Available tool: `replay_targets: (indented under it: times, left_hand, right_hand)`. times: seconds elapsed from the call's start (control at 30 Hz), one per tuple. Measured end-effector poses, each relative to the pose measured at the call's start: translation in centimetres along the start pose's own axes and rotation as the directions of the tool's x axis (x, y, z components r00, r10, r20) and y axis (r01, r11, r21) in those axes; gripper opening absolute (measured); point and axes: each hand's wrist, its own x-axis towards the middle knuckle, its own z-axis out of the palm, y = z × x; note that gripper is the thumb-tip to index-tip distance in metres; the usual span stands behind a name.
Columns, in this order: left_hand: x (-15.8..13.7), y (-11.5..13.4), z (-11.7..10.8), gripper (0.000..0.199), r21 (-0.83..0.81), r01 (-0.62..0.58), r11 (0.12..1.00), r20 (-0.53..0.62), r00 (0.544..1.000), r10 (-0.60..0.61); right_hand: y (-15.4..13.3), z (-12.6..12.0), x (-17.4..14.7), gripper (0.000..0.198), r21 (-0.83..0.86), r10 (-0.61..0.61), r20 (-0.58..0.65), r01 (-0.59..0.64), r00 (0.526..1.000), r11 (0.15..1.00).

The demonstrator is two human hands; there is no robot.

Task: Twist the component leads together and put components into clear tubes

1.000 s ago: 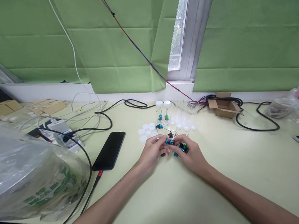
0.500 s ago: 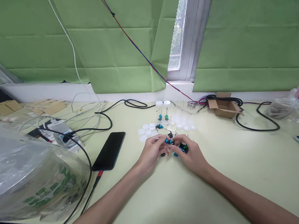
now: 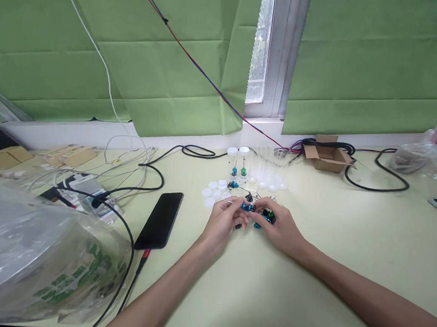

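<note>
My left hand (image 3: 225,222) pinches a small blue-and-black part (image 3: 247,207) with a thin metal rod, which sticks out to the left past the thumb. At its black end, the fingertips of my right hand (image 3: 281,223) close on the same part. Beneath and between the hands lie more small pieces (image 3: 268,215) in blue, green and black, partly hidden by the right fingers. Just beyond the hands are a black piece (image 3: 249,197) and a blue one (image 3: 234,184). Two clear capped tubes (image 3: 244,162) stand upright, one holding a blue part and one a green part.
Several white caps (image 3: 213,191) lie left of the tubes, and several clear tubes (image 3: 270,177) to their right. A black phone (image 3: 159,221) rests left of my hands. Cables and a power strip (image 3: 92,193) spread behind a large plastic-wrapped tub (image 3: 52,257). An open cardboard box (image 3: 327,159) sits back right.
</note>
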Motion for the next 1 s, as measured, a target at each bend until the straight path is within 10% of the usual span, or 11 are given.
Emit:
replay_targets:
  times: [1.0]
  left_hand:
    - [0.19,-0.39,-0.22,0.021,0.008,-0.009,1.0,0.022,1.0,0.009]
  right_hand:
    - [0.05,0.08,0.01,0.012,-0.011,0.041,0.009,-0.041,0.999,0.999]
